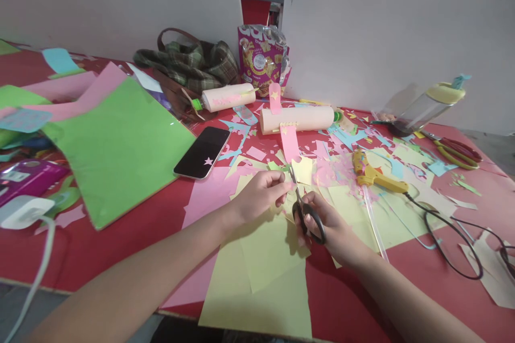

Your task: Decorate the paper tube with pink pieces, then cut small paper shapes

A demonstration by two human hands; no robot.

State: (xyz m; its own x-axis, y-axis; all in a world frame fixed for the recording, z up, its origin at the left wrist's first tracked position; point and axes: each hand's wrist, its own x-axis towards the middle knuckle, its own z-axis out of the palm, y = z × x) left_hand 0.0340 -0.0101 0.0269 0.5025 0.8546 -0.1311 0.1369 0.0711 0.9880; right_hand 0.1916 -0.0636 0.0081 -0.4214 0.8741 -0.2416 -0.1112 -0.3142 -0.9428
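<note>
In the middle of the table, my right hand [317,220] grips a pair of black-handled scissors [309,220], with the blades pointing up and away. Just left of the blades, my left hand [267,191] is closed in a pinch on a small piece of paper, mostly hidden by the fingertips. A pale yellow scrap [302,169] shows right behind the scissor tips. Under both hands lie sheets of yellow paper [261,289], overlapping a pink sheet [197,241]. Beyond the hands rests a paper-wrapped bottle [300,119] on its side, with pink strips attached.
A phone [203,153] and a green sheet [129,144] lie left. To the right are a yellow glue gun [376,176], its cable, red-handled scissors [458,151] and a tilted clear bottle [428,107]. A second wrapped bottle [229,97], snack bag [263,56] and plaid bag [193,61] stand behind.
</note>
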